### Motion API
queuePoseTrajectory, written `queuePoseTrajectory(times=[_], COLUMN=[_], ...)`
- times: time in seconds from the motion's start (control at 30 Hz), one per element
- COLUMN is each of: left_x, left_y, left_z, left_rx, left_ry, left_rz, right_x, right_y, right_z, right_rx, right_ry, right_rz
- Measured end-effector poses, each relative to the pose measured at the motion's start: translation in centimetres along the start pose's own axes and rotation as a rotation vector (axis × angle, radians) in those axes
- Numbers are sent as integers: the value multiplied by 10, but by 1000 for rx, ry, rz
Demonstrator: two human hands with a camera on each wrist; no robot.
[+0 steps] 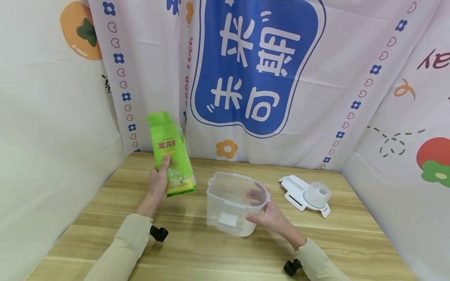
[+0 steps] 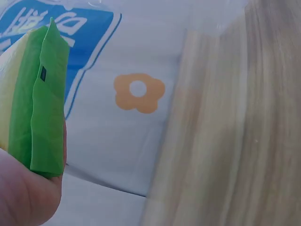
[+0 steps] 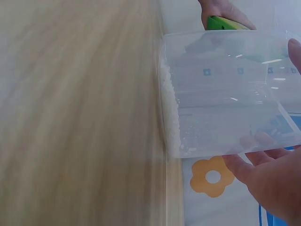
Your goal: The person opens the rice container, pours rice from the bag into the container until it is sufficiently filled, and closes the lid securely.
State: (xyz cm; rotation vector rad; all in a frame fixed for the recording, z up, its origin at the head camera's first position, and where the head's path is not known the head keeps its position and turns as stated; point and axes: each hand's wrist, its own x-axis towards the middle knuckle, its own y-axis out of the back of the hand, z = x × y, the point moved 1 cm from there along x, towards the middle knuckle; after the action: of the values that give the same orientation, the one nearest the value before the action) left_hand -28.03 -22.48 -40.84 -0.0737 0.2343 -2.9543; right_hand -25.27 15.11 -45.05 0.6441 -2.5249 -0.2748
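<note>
My left hand (image 1: 159, 182) grips a bright green bag (image 1: 177, 166) with red lettering and holds it up off the table, thumb across its front. In the left wrist view, one green end of the bag (image 2: 49, 108) shows beside the hand. To the right of it, a clear plastic container (image 1: 214, 205) with an open top stands on the table. My right hand (image 1: 274, 218) holds its right end, thumb and fingers spread on opposite sides near the rim. White grains like rice (image 3: 170, 113) cover its bottom in the right wrist view.
A white lid (image 1: 295, 191) lies on the wooden table (image 1: 218, 259), right of the container, with a clear cup (image 1: 317, 194) on it. Printed cloth (image 1: 158, 78) hangs behind the table's back edge, and white cloth walls stand at both sides.
</note>
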Motion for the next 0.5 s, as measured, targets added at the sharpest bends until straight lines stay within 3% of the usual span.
queuePoseTrajectory(times=[0.27,0.5], left_x=[-8,-8], left_y=[-7,-14], left_z=[10,19], left_rx=[120,179], left_ry=[-148,-217], left_rz=[-33,-101], right_x=[1,1], right_y=[2,6], right_z=[2,2], right_rx=[19,6], right_ry=[27,32], right_rz=[-34,-42])
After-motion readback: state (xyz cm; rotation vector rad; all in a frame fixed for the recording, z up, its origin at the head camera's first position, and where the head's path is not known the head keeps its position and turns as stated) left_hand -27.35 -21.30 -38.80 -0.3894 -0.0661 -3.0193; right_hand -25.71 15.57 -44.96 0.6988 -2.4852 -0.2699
